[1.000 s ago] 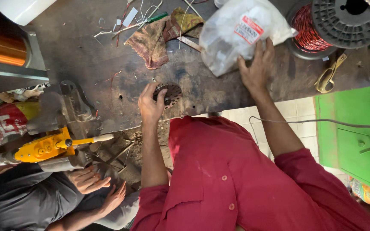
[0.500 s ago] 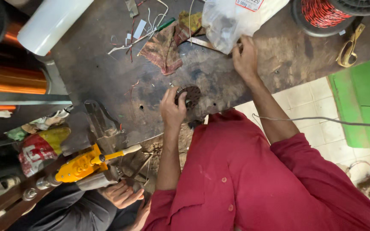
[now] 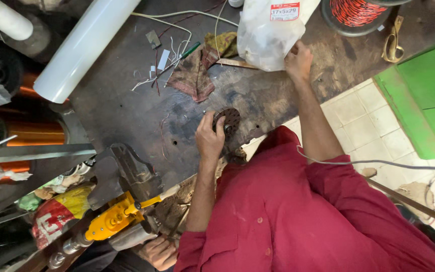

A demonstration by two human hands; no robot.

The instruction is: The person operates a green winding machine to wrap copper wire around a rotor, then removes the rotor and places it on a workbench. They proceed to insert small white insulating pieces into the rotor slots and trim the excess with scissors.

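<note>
The left hand [image 3: 210,137] has its grip curled around the left edge of a dark round disc [image 3: 230,120], thumb and fingers pinching its rim, and the disc lies flat on the dark, stained tabletop [image 3: 127,108] just above centre of the frame. The right hand [image 3: 298,60], higher and to the right, has its fingers folded against the lower edge of a clear plastic bag [image 3: 265,38]; I cannot tell whether that grip actually pinches the plastic or only presses on it. Compared with half a second ago both hands keep to the same things (disc and bag), while the view has swung: the white roll [image 3: 84,48] in the upper left now shows more of its length, and the spool of red wire [image 3: 361,14] in the upper right is cut off by the top edge. The bag carries a small rectangular white label with a red border [image 3: 284,11] near its top. Left of the bag lie a crumpled brown rag [image 3: 195,73] and loose white wires. In the lower left sit a yellow tool [image 3: 114,219] and a crushed red and yellow packet [image 3: 56,214], and another person's hand [image 3: 159,252] shows at the bottom edge.
</note>
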